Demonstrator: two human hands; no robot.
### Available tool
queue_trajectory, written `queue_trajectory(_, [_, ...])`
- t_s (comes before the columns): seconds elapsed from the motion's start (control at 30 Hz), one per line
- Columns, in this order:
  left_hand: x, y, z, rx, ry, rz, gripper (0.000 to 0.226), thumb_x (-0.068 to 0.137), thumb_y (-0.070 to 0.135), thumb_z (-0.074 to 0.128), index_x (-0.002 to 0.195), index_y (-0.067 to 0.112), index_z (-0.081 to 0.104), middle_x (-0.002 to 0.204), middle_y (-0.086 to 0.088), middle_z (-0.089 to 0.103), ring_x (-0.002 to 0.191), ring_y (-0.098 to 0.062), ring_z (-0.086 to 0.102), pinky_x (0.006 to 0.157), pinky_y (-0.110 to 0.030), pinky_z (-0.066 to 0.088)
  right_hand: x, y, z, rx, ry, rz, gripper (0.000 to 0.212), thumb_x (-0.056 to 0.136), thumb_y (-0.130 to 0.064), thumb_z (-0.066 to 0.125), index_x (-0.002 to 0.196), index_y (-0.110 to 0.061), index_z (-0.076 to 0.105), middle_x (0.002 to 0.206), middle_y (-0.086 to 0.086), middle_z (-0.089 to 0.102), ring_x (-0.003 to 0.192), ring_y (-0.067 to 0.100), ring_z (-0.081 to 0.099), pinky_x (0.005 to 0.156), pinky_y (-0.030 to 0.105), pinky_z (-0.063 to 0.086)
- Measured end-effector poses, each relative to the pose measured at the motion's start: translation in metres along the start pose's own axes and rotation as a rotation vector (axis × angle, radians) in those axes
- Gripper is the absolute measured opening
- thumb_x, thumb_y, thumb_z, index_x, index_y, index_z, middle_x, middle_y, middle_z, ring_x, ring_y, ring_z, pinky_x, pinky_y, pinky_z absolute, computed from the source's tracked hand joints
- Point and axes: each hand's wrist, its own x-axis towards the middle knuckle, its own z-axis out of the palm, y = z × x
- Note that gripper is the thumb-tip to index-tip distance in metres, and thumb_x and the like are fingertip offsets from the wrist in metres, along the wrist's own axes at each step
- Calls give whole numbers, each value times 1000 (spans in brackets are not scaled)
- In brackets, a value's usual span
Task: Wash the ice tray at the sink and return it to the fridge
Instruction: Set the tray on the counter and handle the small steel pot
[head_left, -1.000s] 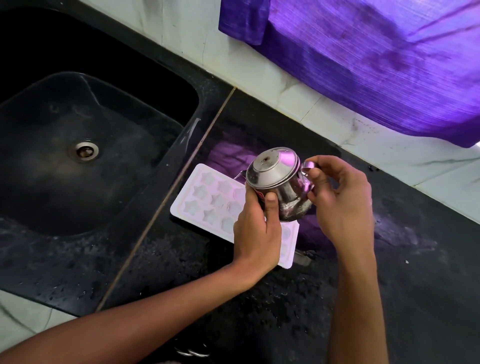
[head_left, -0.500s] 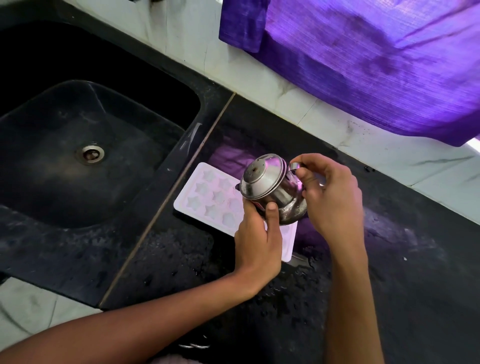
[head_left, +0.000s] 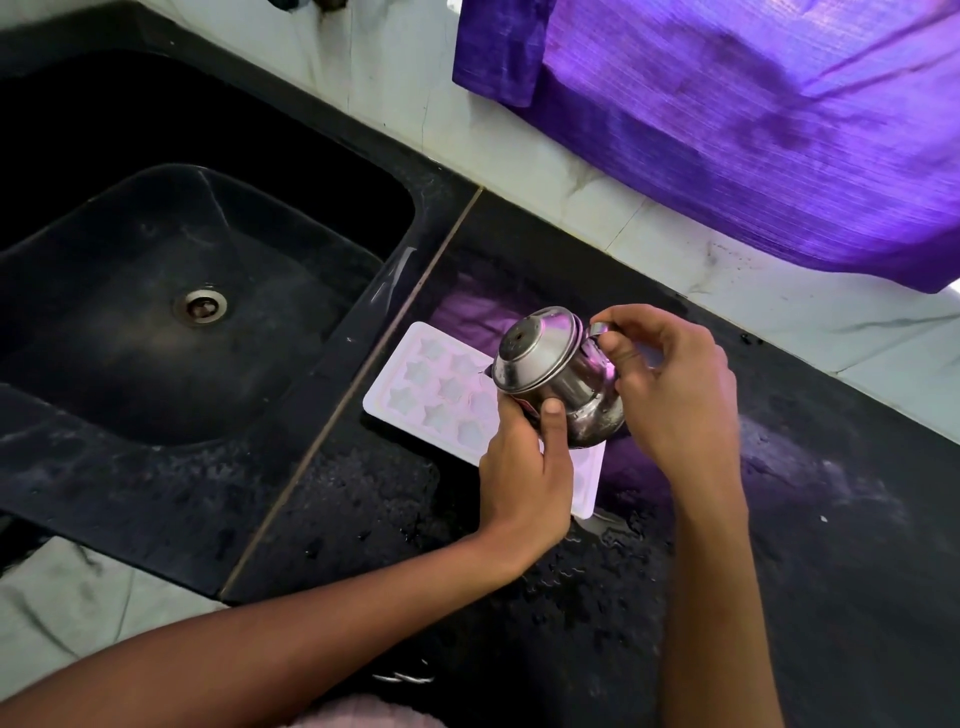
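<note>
Bottom of frame: two bare forearms reach up from the lower edge over a black stone counter (head_left: 810, 545), wet and speckled with droplets near centre.

Centre: left hand (head_left: 524, 462) wraps the lower body of a small steel kettle (head_left: 558, 376), thumb laid up its side. Right hand (head_left: 670, 384) pinches the kettle's handle (head_left: 597, 328) between thumb and curled fingers. Kettle is tilted, lid toward the left of the frame, held above the tray.

Just beneath: white ice tray (head_left: 441, 395) lies flat on the counter, star-shaped cells facing up, partly hidden by the kettle and left hand. It sits just right of a thin seam (head_left: 363, 374) in the stone. Whether the cells hold water, cannot tell.

Left half: dark sink (head_left: 130, 395) with a round metal drain (head_left: 200, 306).

Far edge: pale marble wall tiles (head_left: 623, 218). Upper right: purple cloth (head_left: 753, 130) hanging over the tiles.
</note>
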Motion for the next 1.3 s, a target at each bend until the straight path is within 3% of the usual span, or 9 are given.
queue_trajectory(0.3, [-1,0,1,-7,8,26,44,95,49,30,126,20,42,106,4,67,92,-19,63,79,-36,48,0,-1,0,9,17,3,13,91,-24,60,96,-32,68,79,-29,56,77,-10,54,66,7,37])
queue_trajectory(0.43, [-2,2,1,-3,19,47,53,91,53,26,131,21,39,108,4,66,92,-19,63,80,-37,49,-3,-1,1,28,44,-10,16,91,-19,59,90,-34,65,77,-30,56,78,-3,58,77,28,51])
queue_trajectory(0.6, [-5,4,2,5,61,57,60,89,52,28,142,23,29,117,7,63,96,-15,60,75,-24,40,-8,-3,2,58,67,-11,26,91,-10,54,86,-35,59,77,-26,59,78,2,61,75,41,56])
queue_trajectory(0.73, [-13,2,3,10,80,53,58,95,45,36,145,19,23,121,5,62,100,-16,59,71,-15,33,-11,-4,3,52,52,-13,28,92,-9,52,86,-35,60,77,-26,60,77,1,60,70,33,55])
queue_trajectory(1.0, [-24,-3,4,-5,64,42,68,85,53,30,145,23,21,122,5,62,100,-19,61,79,-27,43,-16,-7,4,-9,4,-30,28,93,-10,53,85,-36,59,77,-28,56,74,-5,56,59,6,39])
queue_trajectory(1.3, [-25,-4,-2,9,42,35,66,84,54,27,141,20,29,122,4,62,104,-21,59,80,-28,41,-20,-12,3,-20,-6,-41,23,93,-14,54,86,-36,59,75,-25,57,65,-5,53,59,2,36])
